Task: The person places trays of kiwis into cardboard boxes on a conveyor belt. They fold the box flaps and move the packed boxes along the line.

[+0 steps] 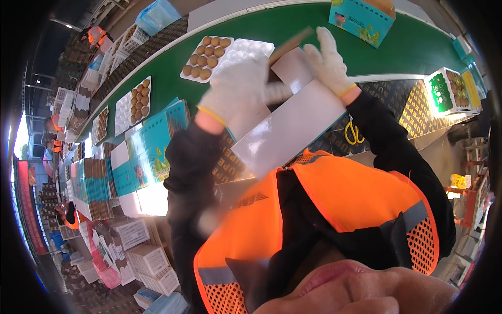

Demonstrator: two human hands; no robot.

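My left hand (243, 90), in a white knitted glove, is blurred by motion over the left side of a carton (288, 125) with white inner faces. Whether it grips the cardboard cannot be told. My right hand (327, 62), gloved too, lies against the carton's far right side with fingers extended and apart. A brown cardboard flap (290, 45) stands up, blurred, between the hands. Beyond my left hand, on the green conveyor belt (302, 15), lie a white tray (253, 49) with no fruit visible and a tray of brown round fruit (206, 58), which look like kiwifruit.
Yellow-handled scissors (353, 132) lie right of the carton. A printed teal carton (362, 21) stands on the belt. Flattened cartons (147, 157) are stacked at left, near more fruit trays (140, 100). A packed box (451, 92) sits at right. White crates (151, 261) and people stand further left.
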